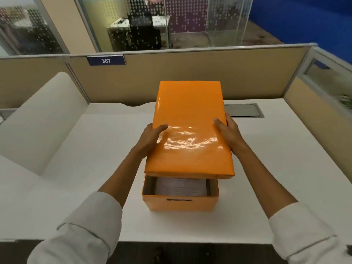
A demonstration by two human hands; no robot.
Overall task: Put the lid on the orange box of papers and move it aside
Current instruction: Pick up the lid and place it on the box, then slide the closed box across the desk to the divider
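Orange box (181,203) sits on the white desk (266,168), w/ its near wall facing the camera and a dark slot handle in that wall. Inside it, a stack of papers (181,186) shows through the open near end. The orange lid (187,130) is held over the box, tilted: near edge raised just above the box's near rim w/ a gap, far end reaching back beyond the box toward the beige partition (190,73); whether the far end touches the box can't be told. Left hand (152,136) grips the lid's left edge, thumb pressed flat on the glossy top, other fingers hidden under/behind the edge. Right hand (227,130) clamps the lid's right edge, thumb on top, fingers wrapped round the side. Both forearms bare, white sleeves (85,229) rolled up. Behind the box & right of the lid's far half, a grey cable hatch (245,110) is set in the desk. Left of the box, a white curved divider (42,119) stands on the desk. On the partition, above-left of the lid, a blue plate reading 387 (105,60)
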